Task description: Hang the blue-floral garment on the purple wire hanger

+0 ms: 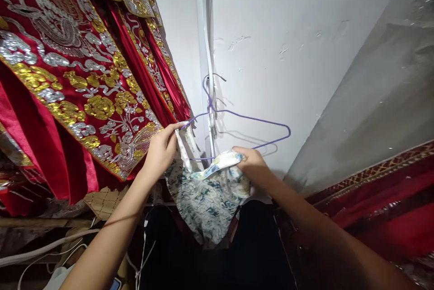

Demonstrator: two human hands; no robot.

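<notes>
A purple wire hanger (251, 117) hangs by its hook from a white upright rail against the wall. One strap of a white, blue-and-green patterned top (212, 202) loops over the hanger's left arm. My left hand (166, 143) is closed on that strap near the left end of the hanger. Lower on the right, my right hand (249, 161) grips the top's other strap at the neckline, just under the hanger's bottom bar. The hanger's right arm is bare. The body of the top hangs down in loose folds above my knees.
Red garments (101, 82) with gold and silver sequin embroidery hang close at the left. The white rail (206, 23) runs up the pale wall (288, 23). A grey sheet-like surface (379, 77) slopes at the right, above red fabric (400, 208). Cables (44, 254) lie lower left.
</notes>
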